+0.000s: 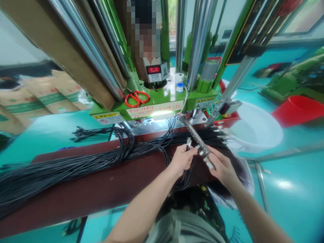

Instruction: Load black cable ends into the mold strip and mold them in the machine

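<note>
My right hand (222,166) is closed round the near end of a long metal bar (197,137) with a row of slots, which slants up to the left toward the machine. White pieces (208,162) show along its near part. My left hand (182,158) pinches several cable ends with metal tips (188,143) just left of the bar. Black cables (167,153) hang down by the left hand. Behind both hands, a thick bundle of black cables (91,161) lies across the brown table (108,192), its tipped ends to the right.
A green machine (162,98) with steel columns stands ahead, orange-handled scissors (137,99) and a blue-and-white spool (180,87) on it. White tubs (263,126) and a red bucket (298,111) are right; paper sacks (45,96) are left.
</note>
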A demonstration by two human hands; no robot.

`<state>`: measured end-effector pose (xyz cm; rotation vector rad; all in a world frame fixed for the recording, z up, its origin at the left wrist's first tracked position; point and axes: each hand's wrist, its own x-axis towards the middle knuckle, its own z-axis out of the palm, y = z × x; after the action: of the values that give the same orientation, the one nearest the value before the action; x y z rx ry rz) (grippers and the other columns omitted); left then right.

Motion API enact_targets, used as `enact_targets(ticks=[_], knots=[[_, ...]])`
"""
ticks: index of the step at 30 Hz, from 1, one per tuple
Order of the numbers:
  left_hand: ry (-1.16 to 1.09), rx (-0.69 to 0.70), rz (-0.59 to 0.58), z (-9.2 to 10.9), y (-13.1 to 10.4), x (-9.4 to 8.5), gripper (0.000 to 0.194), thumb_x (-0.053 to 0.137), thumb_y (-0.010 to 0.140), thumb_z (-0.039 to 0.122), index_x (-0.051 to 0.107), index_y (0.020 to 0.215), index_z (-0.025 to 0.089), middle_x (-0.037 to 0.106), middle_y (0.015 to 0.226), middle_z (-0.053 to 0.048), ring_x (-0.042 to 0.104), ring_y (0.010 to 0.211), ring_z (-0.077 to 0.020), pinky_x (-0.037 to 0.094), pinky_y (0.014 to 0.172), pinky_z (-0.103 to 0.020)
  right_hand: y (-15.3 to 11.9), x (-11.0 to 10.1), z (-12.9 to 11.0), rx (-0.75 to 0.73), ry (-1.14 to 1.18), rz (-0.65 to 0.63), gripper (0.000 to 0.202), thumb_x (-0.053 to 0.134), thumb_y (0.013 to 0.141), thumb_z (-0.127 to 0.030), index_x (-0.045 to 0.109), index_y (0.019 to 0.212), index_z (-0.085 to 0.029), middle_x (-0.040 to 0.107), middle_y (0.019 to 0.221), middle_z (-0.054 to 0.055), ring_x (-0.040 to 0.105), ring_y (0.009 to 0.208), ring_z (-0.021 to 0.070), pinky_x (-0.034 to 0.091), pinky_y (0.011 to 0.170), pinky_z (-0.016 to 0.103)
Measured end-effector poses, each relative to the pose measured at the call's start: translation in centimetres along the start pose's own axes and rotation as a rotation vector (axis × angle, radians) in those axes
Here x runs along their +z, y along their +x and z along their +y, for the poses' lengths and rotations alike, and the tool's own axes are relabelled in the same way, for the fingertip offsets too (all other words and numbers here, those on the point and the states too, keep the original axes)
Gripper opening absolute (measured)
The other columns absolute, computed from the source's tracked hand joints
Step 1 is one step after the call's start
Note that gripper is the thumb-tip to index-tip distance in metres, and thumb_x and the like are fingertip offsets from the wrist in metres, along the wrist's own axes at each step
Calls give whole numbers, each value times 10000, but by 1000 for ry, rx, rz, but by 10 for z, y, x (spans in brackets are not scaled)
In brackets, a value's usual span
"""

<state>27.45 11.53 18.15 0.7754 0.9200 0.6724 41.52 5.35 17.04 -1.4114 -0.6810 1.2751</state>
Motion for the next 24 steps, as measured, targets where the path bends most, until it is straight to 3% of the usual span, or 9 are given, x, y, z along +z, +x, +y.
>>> enact_targets(ticks=[7,11,13,16,18,22,24], knots=[[-10,27,-4,0,1,-3,258,651,646,349,461,617,177,294,361,107,187,285,-21,113,280,-154,1,-2,0,-35,-152,-35,493,617,722,-474,610,1140,-212,568,674,17,355,449,50,250,353,153],[18,65,30,-4,1,-3,275,637,663,365,426,641,191,297,374,110,198,288,-26,112,294,-155,3,-3,2,-146,-314,-38,517,618,706,-483,616,1144,-210,619,870,66,464,532,95,350,379,184],[78,151,58,-6,1,-3,271,604,701,388,425,654,190,317,393,101,242,307,-35,158,313,-158,2,-1,2,-144,-323,-37,527,611,713,-482,604,1162,-206,619,823,57,444,503,87,357,382,192],[175,406,159,-4,0,-4,256,549,763,399,479,674,170,455,526,41,421,460,-61,325,429,-164,-2,4,1,-78,-208,-8,512,611,725,-470,592,1168,-213,581,687,18,407,469,78,317,370,181],[96,501,227,-1,-1,-5,256,516,791,417,481,711,176,453,553,41,433,502,-64,359,476,-167,-5,5,-1,-42,-112,33,493,635,704,-467,611,1135,-228,586,710,18,427,492,85,295,365,172],[-200,302,144,5,-5,-4,290,436,815,501,369,757,225,236,431,111,187,345,-48,172,336,-150,-6,5,-5,-1,-25,81,476,670,664,-474,640,1083,-249,596,721,9,402,467,62,268,353,156],[-208,216,104,6,-6,-2,295,441,808,500,335,748,231,229,411,118,151,330,-45,113,323,-145,-7,5,-8,18,-25,74,470,678,655,-466,647,1072,-252,612,751,15,428,486,67,293,365,158]])
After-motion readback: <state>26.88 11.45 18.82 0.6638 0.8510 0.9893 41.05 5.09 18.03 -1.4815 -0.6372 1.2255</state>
